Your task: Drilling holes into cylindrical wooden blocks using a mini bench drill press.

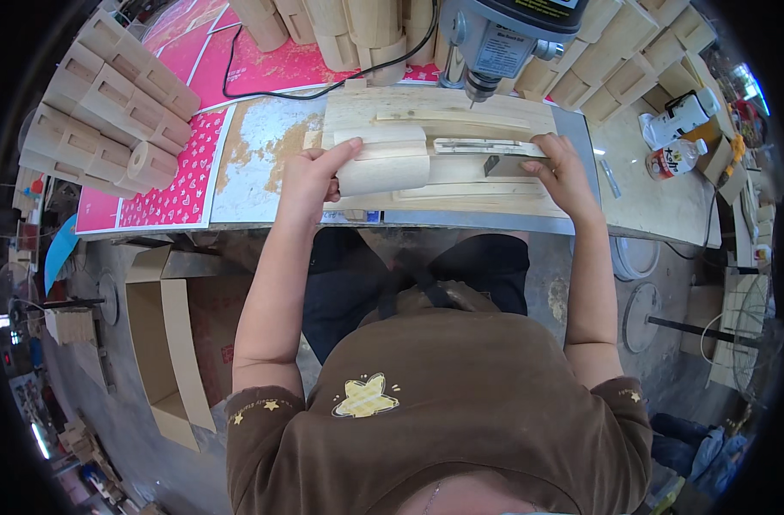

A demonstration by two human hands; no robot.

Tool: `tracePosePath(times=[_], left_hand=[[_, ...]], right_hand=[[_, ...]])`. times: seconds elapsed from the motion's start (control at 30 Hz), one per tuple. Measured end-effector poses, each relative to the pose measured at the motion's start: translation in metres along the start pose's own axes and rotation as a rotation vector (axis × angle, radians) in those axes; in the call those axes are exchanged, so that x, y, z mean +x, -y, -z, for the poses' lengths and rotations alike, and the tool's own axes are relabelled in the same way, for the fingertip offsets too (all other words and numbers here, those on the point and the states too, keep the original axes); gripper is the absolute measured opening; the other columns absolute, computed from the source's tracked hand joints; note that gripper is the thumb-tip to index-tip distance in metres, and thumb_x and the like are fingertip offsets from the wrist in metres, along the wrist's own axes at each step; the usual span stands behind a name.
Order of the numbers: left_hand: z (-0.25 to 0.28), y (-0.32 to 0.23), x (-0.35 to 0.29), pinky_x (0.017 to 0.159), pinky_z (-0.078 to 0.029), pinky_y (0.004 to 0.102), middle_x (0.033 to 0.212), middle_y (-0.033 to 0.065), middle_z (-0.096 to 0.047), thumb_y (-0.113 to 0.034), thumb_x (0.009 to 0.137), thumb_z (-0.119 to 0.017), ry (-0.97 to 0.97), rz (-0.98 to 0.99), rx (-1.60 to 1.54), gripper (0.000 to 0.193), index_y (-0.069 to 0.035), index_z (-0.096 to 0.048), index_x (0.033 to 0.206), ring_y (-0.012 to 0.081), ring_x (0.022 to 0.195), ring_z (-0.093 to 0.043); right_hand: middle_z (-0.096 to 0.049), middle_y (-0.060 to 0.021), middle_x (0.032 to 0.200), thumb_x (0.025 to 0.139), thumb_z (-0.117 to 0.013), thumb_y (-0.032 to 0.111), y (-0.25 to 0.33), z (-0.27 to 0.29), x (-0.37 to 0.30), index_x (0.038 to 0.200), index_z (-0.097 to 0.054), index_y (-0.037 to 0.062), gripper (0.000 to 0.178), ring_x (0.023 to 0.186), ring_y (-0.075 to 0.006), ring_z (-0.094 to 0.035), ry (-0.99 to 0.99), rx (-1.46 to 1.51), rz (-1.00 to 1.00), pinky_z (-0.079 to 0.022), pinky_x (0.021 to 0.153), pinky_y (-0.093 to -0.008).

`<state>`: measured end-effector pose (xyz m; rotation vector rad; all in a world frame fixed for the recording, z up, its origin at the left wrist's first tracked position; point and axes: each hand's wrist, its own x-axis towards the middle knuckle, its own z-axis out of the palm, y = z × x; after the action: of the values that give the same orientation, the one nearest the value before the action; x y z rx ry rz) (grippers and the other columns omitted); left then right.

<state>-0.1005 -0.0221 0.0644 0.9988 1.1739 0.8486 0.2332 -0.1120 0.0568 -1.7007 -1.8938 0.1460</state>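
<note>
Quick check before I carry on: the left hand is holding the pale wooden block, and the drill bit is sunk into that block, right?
Not quite: the head view shows the drill bit clear of the pale wooden block, beyond it and to its right. The left hand is indeed holding the block.

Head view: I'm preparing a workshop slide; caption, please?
Left hand holding a rounded wooden block, right hand at the end of a narrow strip, before a drill press.
</note>
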Motion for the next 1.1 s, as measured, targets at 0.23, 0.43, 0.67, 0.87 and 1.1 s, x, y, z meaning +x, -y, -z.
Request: tracePosePath(times=[0.23, 0.43, 0.67, 0.87, 1.1], left_hand=[[-0.010, 0.008, 0.020, 0.038, -0.031, 0.0205, 0.051, -0.0018, -0.049, -0.036, 0.074, -0.074, 0.058, 0.107, 0.015, 0.039, -0.001, -0.057, 0.069, 0.0051, 0.039, -0.040], [-0.030, 0.005, 0.023, 0.039, -0.034, 0.0213, 0.054, -0.0003, -0.050, -0.038, 0.075, -0.074, 0.103, 0.096, 0.116, 0.043, 0.002, -0.057, 0.073, 0.0053, 0.041, -0.041], [-0.076, 0.039, 0.019, 0.056, -0.044, 0.0231, 0.078, 0.0067, -0.059, -0.033, 0.070, -0.080, 0.178, -0.220, 0.065, 0.051, 0.006, -0.058, 0.096, 0.0109, 0.065, -0.053], [-0.070, 0.071, 0.023, 0.086, -0.041, 0.0378, 0.105, 0.0127, -0.057, -0.025, 0.058, -0.083, -0.023, -0.905, 0.720, 0.067, -0.003, -0.056, 0.115, 0.0277, 0.098, -0.053], [-0.051, 0.078, 0.050, 0.086, -0.029, 0.0386, 0.086, 0.0007, -0.057, -0.027, 0.056, -0.081, -0.134, -0.907, 0.922, 0.064, -0.013, -0.060, 0.115, 0.0218, 0.092, -0.049]], right_hand=[[-0.056, -0.0114, 0.092, 0.076, -0.067, 0.010, -0.005, 0.005, -0.005, 0.101, -0.054, 0.0020, 0.029, 0.091, -0.0312, -0.050, 0.034, 0.014, -0.002, -0.040, 0.079, -0.0375], [-0.056, -0.0119, 0.092, 0.076, -0.066, 0.009, -0.005, 0.009, -0.004, 0.100, -0.053, 0.0024, 0.028, 0.090, -0.0321, -0.049, 0.049, 0.032, -0.006, -0.040, 0.079, -0.0381], [-0.058, -0.0102, 0.093, 0.072, -0.069, 0.010, -0.002, -0.008, -0.004, 0.100, -0.056, 0.0060, 0.032, 0.091, -0.0318, -0.052, -0.046, -0.061, -0.035, -0.042, 0.079, -0.0393], [-0.058, -0.0128, 0.103, 0.068, -0.071, 0.004, -0.016, -0.016, 0.012, 0.112, -0.054, 0.0057, 0.047, 0.100, -0.0329, -0.051, -0.082, -0.093, -0.098, -0.041, 0.086, -0.0395], [-0.052, -0.0107, 0.122, 0.065, -0.074, 0.003, -0.002, -0.033, 0.032, 0.134, -0.038, 0.0128, 0.079, 0.116, -0.0308, -0.045, -0.121, -0.124, -0.052, -0.037, 0.099, -0.0393]])
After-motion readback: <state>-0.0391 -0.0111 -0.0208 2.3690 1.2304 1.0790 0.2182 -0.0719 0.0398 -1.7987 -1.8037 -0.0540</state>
